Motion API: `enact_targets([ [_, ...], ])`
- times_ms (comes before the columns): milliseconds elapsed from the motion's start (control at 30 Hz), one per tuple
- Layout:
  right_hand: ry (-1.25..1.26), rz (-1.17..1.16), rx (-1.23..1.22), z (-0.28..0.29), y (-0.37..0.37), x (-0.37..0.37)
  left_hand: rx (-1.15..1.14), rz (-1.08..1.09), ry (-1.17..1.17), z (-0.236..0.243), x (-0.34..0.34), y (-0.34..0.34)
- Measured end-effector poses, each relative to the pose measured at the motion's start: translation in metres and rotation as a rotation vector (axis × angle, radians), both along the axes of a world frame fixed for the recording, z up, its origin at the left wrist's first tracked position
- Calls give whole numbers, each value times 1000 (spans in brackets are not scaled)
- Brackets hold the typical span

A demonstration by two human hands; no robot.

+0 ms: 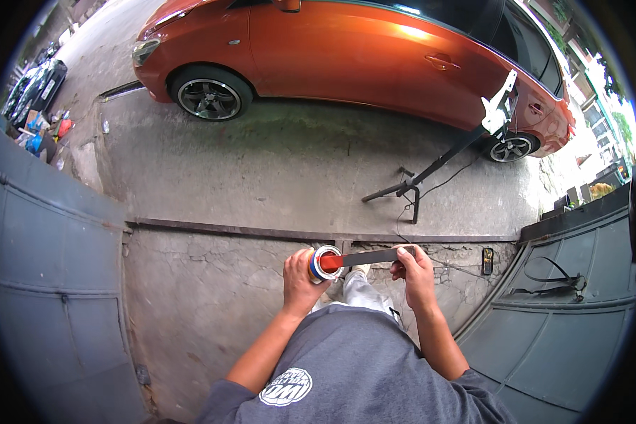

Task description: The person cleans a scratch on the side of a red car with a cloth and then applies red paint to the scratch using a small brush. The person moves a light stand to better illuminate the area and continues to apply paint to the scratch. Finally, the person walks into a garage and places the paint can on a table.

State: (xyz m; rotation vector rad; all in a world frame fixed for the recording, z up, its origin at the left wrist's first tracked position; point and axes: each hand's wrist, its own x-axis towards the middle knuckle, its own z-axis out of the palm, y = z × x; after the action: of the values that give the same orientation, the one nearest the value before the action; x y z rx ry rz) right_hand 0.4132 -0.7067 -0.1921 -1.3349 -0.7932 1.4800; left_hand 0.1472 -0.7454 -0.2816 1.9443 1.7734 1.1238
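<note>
In front of my body, my left hand [300, 281] is wrapped round a small open can [314, 268] from its left side. The can has a metal rim and a blue and yellow band, and red paint shows inside. My right hand [413, 272] pinches the right end of a flat dark grey strip [371, 258], thumb on top. The strip's other end is coated with red paint [331, 262] and lies at the can's mouth. Whether its tip dips below the rim I cannot tell.
An orange car [346, 56] stands beyond the gate sill [261, 230]. A black tripod stand [431, 169] with a cable is at front right. Grey metal gate panels rise at left [56, 247] and right [565, 339]. A phone [487, 261] lies near the right panel.
</note>
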Motion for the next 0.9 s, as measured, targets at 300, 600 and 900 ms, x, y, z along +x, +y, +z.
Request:
enact_targets([
  [300,158,-20,-94,-16,-1,23,-20,-56,-142,-1,2,-5],
  [600,299,-43,-220,-13,-2,28,-38,-163,-248,6,7,-10],
  [900,315,4,-166,-11,-4,36,-145,-343,-313,8,8,-18],
])
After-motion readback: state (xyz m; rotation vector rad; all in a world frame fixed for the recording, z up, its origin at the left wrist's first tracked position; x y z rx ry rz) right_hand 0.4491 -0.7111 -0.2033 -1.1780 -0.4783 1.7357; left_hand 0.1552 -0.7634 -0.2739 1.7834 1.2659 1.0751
